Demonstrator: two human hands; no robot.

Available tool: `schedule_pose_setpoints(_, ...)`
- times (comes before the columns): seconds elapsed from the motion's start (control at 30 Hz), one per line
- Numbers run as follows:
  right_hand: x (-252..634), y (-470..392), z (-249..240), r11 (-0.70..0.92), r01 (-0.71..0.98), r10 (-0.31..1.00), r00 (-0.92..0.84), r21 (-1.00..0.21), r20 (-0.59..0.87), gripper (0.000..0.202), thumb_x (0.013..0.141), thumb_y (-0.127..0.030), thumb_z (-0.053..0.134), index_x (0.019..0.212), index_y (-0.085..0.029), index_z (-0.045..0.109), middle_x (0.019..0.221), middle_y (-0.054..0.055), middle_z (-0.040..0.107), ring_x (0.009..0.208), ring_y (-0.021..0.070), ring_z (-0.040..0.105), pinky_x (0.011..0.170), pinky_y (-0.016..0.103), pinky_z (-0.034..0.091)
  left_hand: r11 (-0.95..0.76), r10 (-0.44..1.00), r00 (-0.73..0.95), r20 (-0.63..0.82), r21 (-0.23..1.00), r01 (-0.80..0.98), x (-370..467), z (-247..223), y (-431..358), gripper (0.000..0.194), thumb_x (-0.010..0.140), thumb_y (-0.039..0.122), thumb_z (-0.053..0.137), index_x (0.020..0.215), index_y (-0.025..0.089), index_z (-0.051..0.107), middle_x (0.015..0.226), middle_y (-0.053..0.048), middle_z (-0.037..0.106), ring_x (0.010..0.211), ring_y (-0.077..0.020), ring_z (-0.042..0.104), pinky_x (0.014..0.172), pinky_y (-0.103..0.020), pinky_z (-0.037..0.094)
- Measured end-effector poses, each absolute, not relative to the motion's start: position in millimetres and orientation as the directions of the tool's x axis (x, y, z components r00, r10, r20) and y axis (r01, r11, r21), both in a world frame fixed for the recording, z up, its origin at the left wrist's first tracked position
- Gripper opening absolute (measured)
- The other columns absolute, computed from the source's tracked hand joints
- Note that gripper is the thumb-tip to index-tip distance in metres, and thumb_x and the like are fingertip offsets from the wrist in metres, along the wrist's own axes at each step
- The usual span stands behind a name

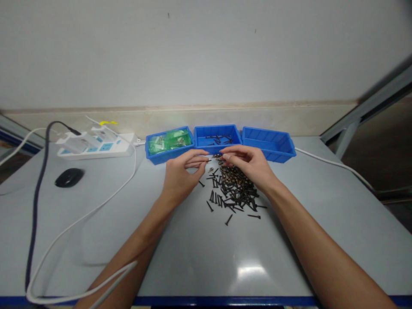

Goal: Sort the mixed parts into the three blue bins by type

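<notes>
My left hand [182,171] hovers in front of the middle blue bin, thumb and fingertips pinched. A dark screw [209,160] pokes out from that pinch. Across from it, my right hand [249,164] is over the top of the pile, its thumb and index finger closed together; what lies between them is too small to make out. Below both hands spreads a pile of black screws [238,195], with small brass-coloured pieces [236,176] heaped at its upper part. More dark screws lie inside the middle blue bin [218,129].
To the left a blue bin [156,159] holds green-and-clear packets [178,138]. Another blue bin [268,141] stands at right. A white power strip [124,148], a black mouse [69,177] and a white cable [96,209] occupy the left side; the cable crosses my left forearm.
</notes>
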State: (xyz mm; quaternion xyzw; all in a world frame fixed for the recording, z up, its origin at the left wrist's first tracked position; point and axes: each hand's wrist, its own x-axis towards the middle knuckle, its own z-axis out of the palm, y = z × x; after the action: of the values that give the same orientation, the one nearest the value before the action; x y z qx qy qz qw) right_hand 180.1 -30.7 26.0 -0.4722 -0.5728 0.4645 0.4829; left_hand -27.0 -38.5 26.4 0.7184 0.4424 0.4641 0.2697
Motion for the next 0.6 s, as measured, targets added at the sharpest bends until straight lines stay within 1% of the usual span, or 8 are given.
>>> schedule_pose_setpoints(0.07,179.3,-31.1,25.7,0.125,0.107,0.986,-0.123,-0.986,0.112,0.021,0.078,-0.038,0.079,0.092,-0.022,0.078,0.086,0.006,0.078,0.079,0.0214,0.073,0.081,0.041,0.059,-0.402,0.916,0.134,0.379,0.864,0.304,-26.7,29.0,-38.3,0.025,0.083,0.014,0.071,0.107,0.014,0.069,0.094,-0.005,0.081,0.089,-0.0178,0.079,0.084,-0.024,0.065)
schedule_pose_setpoints(0.17,178.4,-31.8,24.9,0.112,0.098,0.983,-0.157,-0.989,0.095,0.025,0.077,-0.040,0.080,0.094,-0.022,0.078,0.089,0.006,0.079,0.081,0.0213,0.073,0.082,0.040,0.059,-0.352,0.936,0.117,0.333,0.901,0.252,-27.6,30.4,-37.6,0.028,0.082,0.017,0.073,0.109,0.013,0.068,0.094,-0.007,0.080,0.088,-0.0184,0.079,0.082,-0.024,0.066)
schedule_pose_setpoints(0.27,178.7,-32.8,24.7,0.082,0.068,0.977,-0.202,-0.994,0.067,0.030,0.075,-0.041,0.083,0.098,-0.022,0.078,0.090,0.006,0.079,0.081,0.0202,0.074,0.083,0.039,0.060,-0.328,0.942,0.143,0.303,0.918,0.220,-27.9,30.8,-38.3,0.035,0.082,0.020,0.074,0.115,0.015,0.065,0.101,-0.008,0.078,0.086,-0.0186,0.079,0.077,-0.024,0.066)
schedule_pose_setpoints(0.37,179.4,-33.7,25.9,0.036,0.033,0.966,-0.255,-0.999,0.027,0.030,0.073,-0.038,0.085,0.097,-0.021,0.079,0.085,0.005,0.079,0.080,0.0198,0.075,0.084,0.038,0.060,-0.302,0.946,0.177,0.273,0.939,0.165,-26.9,30.6,-39.5,0.038,0.082,0.021,0.074,0.119,0.016,0.063,0.105,-0.009,0.076,0.089,-0.0190,0.078,0.080,-0.026,0.066)
schedule_pose_setpoints(0.43,179.7,-34.1,27.0,0.000,-0.007,0.963,-0.271,-1.000,0.002,0.028,0.072,-0.037,0.086,0.094,-0.021,0.079,0.082,0.005,0.079,0.080,0.0200,0.076,0.085,0.038,0.060,-0.288,0.946,0.193,0.261,0.948,0.134,-26.3,30.0,-39.8,0.039,0.082,0.020,0.074,0.118,0.015,0.061,0.104,-0.009,0.075,0.092,-0.0196,0.078,0.084,-0.028,0.066)
schedule_pose_setpoints(0.5,179.7,-34.3,27.8,-0.036,-0.062,0.963,-0.270,-0.997,-0.018,0.028,0.071,-0.036,0.087,0.092,-0.021,0.079,0.082,0.005,0.080,0.081,0.0203,0.076,0.085,0.038,0.060,-0.284,0.942,0.218,0.253,0.951,0.123,-25.9,29.1,-39.8,0.040,0.082,0.020,0.074,0.120,0.016,0.059,0.103,-0.008,0.075,0.093,-0.0198,0.078,0.087,-0.030,0.065)
schedule_pose_setpoints(0.6,179.5,-34.6,28.5,-0.076,-0.120,0.956,-0.290,-0.990,-0.038,0.029,0.070,-0.036,0.088,0.093,-0.021,0.079,0.085,0.005,0.080,0.082,0.0202,0.077,0.081,0.035,0.060,-0.308,0.923,0.283,0.261,0.942,0.134,-25.9,28.0,-39.4,0.040,0.083,0.018,0.073,0.120,0.017,0.057,0.100,-0.007,0.075,0.091,-0.0194,0.078,0.086,-0.029,0.065)
